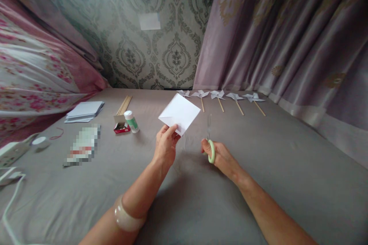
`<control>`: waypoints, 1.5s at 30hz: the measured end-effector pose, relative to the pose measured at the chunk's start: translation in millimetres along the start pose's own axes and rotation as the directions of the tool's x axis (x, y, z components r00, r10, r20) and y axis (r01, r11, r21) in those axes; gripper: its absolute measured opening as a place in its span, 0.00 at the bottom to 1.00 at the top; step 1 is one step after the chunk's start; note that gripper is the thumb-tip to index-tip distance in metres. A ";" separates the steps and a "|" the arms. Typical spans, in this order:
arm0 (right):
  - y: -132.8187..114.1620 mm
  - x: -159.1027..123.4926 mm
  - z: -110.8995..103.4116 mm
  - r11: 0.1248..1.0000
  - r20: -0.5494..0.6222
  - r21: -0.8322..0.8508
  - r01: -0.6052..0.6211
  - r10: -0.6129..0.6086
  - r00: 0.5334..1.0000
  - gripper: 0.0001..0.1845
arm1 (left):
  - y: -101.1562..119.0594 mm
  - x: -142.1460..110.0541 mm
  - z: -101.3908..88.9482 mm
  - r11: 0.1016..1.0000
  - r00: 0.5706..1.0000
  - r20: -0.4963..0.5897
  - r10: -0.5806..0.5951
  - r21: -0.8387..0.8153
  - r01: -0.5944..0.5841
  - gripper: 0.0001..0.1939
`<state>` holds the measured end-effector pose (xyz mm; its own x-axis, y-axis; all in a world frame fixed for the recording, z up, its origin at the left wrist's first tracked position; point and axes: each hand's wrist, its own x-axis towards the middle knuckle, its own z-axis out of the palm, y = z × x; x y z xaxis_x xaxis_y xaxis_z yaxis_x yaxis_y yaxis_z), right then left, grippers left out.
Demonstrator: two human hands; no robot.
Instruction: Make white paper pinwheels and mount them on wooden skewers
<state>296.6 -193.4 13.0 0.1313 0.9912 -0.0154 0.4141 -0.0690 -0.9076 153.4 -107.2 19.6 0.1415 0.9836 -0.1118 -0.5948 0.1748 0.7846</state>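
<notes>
Left fingers (173, 129) pinch paper (181, 111); right fingers (205, 146), scissors (212, 154) (green-handled).

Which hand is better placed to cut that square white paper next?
Probably the right hand: it holds green-handled metal scissors, blurred blades pointing forward, right of the square white paper. The left hand holds that paper.

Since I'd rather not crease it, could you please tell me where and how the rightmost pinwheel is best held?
The pinwheel is probably best pinched by the near end of its stick, from the near side: the bare stick points nearward and right, while the folded vanes at the far end look easy to crush.
</notes>
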 end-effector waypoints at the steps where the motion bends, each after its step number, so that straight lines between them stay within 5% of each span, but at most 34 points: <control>1: 1.1 1.5 -3.0 0.999 -0.078 0.054 -0.009 0.014 0.997 0.34 | -1.3 -0.6 0.0 1.000 1.000 0.023 -0.016 0.021 0.015 0.14; 7: 6.2 10.1 -19.7 0.959 -0.381 0.276 0.071 0.041 0.924 0.27 | -6.2 -7.2 0.3 0.981 0.981 0.184 -0.059 0.191 0.024 0.13; 19: 4.1 8.7 -17.5 0.941 -0.326 0.311 0.134 -0.027 0.945 0.18 | -4.3 -10.5 2.6 0.953 0.984 0.176 -0.022 0.301 -0.033 0.11; 26: 10.5 11.4 -10.3 0.943 -0.471 0.255 0.213 -0.072 0.879 0.15 | -12.8 -16.2 5.2 0.967 0.972 0.173 -0.157 0.229 0.115 0.18; 34: 9.7 10.5 -6.4 0.950 -0.599 0.185 0.250 -0.093 0.795 0.18 | -26.8 -29.2 8.5 0.950 0.940 0.219 -0.262 0.229 0.212 0.12; 39: 8.8 9.8 -1.1 0.955 -0.592 0.190 0.228 -0.074 0.803 0.19 | -29.5 -31.3 9.0 0.956 0.960 0.206 -0.192 0.261 0.135 0.12; 45: 6.6 8.0 -2.7 0.959 -0.463 0.241 0.148 -0.020 0.886 0.24 | -20.9 -26.1 9.4 0.966 0.984 0.143 -0.110 0.250 0.072 0.11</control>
<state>302.9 -186.3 7.9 0.5248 0.8277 0.1985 0.1993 0.1073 -0.9740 169.5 -137.0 11.8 0.3177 0.9418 -0.1097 -0.3661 0.2286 0.9020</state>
